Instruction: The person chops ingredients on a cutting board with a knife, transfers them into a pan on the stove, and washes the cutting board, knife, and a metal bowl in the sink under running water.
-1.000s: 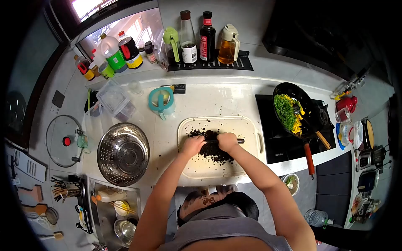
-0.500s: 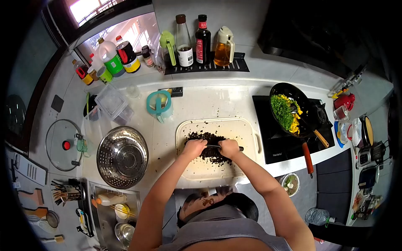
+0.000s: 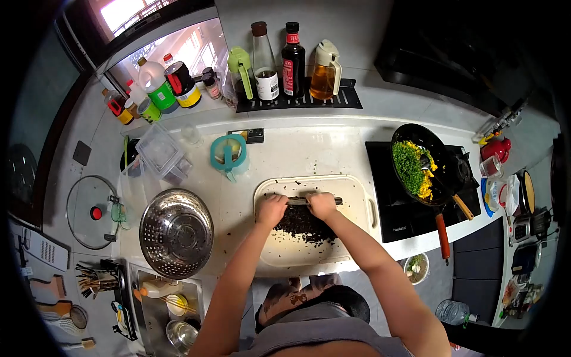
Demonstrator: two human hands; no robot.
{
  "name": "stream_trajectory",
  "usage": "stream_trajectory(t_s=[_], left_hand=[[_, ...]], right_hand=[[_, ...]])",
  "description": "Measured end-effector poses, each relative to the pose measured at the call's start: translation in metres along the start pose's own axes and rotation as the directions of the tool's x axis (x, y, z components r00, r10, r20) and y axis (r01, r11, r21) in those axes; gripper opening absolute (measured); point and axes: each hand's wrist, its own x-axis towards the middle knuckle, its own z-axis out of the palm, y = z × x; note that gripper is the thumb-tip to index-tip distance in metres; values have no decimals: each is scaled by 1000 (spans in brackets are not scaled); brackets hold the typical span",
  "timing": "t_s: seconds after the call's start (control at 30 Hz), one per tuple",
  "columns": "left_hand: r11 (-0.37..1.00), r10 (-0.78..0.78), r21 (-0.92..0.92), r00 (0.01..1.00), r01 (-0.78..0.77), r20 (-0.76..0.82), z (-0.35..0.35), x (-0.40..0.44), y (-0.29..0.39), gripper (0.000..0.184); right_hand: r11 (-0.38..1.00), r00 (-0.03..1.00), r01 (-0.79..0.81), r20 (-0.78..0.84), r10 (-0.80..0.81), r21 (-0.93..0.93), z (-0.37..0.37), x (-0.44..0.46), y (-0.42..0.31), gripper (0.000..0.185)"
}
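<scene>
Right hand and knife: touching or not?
Touching. The head view shows the right hand closed around the knife at its handle, with the dark handle end sticking out past the fist.

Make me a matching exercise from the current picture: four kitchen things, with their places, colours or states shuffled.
1. Knife
2. Colander
3. Wok
4. Pitcher

A. Has teal parts
B. On the black cooktop
C. Held by the left hand and right hand
D. Shiny metal, full of holes

Pairs: 1-C, 2-D, 3-B, 4-A
</scene>
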Motion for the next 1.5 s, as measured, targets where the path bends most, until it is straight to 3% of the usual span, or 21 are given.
stream_trajectory(t_s=[0.27, 0.37, 0.57, 0.6, 0.77, 0.9, 0.93, 1.0, 1.07, 1.2, 1.23, 1.33, 1.4, 1.5], left_hand=[[987, 71, -147, 998, -70, -2, 12, -19, 47, 11], [977, 113, -184, 993, -105, 32, 14, -12, 52, 12], [990, 141, -44, 964, -135, 226, 6, 15, 78, 9], [989, 139, -69, 970, -128, 200, 9, 12, 75, 11], [972, 125, -211, 989, -106, 81, 13, -8, 34, 17], [956, 86, -290, 989, -48, 120, 0, -16, 30, 19], [956, 82, -290, 986, -37, 146, -3, -17, 30, 19], [959, 199, -231, 969, -162, 147, 2, -11, 39, 17], [953, 301, -106, 934, -285, 191, 7, 1, 54, 18], [932, 351, 6, 906, -363, 237, 3, 6, 72, 15], [924, 352, 31, 878, -382, 324, -3, 12, 78, 8], [941, 337, -71, 889, -332, 309, 1, 17, 61, 8], [967, 239, -156, 936, -204, 257, 3, 9, 46, 13], [952, 145, -289, 980, -100, 136, 4, 4, 37, 19]], right_hand=[[998, 998, -50, 38, 52, -37, -37, -61, -2, 12], [989, 976, -130, 167, 140, -69, -45, -67, -3, 11], [980, 992, -96, 94, 81, 175, -27, -79, 36, 11], [973, 994, -89, 76, 75, 212, -32, -80, 35, 11], [976, 925, -202, 314, 216, -78, -65, -52, -18, 15], [978, 904, -173, 376, 203, -113, -88, -55, -52, 16], [978, 915, -194, 345, 210, -81, -79, -58, -48, 14], [971, 929, -238, 287, 234, -21, -45, -72, -24, 12], [977, 975, -205, 107, 197, 68, -21, -96, 1, 15], [958, 974, -184, -87, 208, 222, -6, -111, 6, 16], [945, 967, -171, -138, 216, 278, -4, -115, 8, 16], [950, 957, -285, -19, 290, 124, -10, -105, -5, 15], [941, 927, -339, 178, 332, 13, -31, -83, -20, 11], [962, 936, -260, 224, 271, -80, -51, -62, -19, 13]])
